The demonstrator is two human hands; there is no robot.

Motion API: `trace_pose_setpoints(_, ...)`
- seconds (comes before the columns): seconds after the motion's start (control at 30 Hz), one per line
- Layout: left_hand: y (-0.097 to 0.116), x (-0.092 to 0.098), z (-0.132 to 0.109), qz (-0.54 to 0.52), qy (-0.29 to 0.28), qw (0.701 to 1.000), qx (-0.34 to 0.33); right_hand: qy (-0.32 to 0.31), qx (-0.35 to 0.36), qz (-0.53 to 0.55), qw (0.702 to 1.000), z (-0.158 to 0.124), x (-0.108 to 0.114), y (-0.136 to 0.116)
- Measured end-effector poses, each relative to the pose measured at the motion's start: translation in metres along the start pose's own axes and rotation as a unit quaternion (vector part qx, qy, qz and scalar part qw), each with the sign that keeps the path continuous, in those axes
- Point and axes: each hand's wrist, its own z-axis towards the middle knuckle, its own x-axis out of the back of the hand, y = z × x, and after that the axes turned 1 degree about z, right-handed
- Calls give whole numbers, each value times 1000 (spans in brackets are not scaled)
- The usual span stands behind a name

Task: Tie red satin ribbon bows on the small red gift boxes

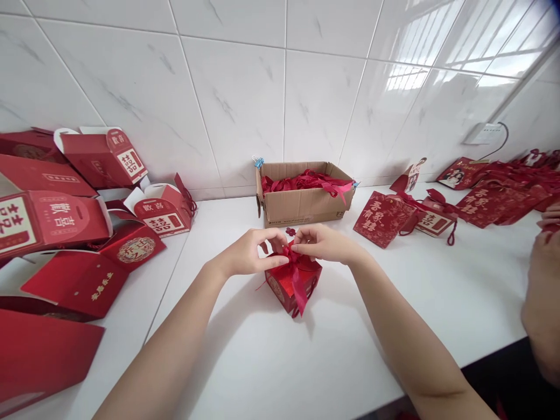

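Observation:
A small red gift box (286, 287) stands on the white table (271, 361) in front of me. A red ribbon (298, 289) is gathered at its top, and one tail hangs down the front. My left hand (251, 252) pinches the ribbon at the box top from the left. My right hand (326, 242) pinches the same ribbon from the right. Both hands have their fingers closed over the knot, which they partly hide.
A cardboard box (301, 204) full of red ribbons stands behind, against the tiled wall. Folded and flat red gift boxes (56, 221) pile up at the left. More red boxes and bags (437, 216) lie at the right. Another person's hand (545, 274) shows at the right edge.

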Motion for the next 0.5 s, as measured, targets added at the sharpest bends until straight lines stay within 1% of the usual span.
trace_pose_setpoints(0.13, 5, -4, 1, 32, 15, 999, 16, 52, 20, -33, 998, -1, -9, 4)
trace_pose_setpoints(0.3, 1, -9, 0, 55, 42, 997, 44, 160, 36, -103, 981, -10, -20, 18)
trace_pose_setpoints(0.4, -3, -13, -4, 50, 86, 993, 63, 209, 71, -128, 967, -17, -28, 31)
trace_pose_setpoints(0.5, -5, -20, -7, 18, 134, 988, 70, 227, 103, -121, 961, -21, -36, 40)
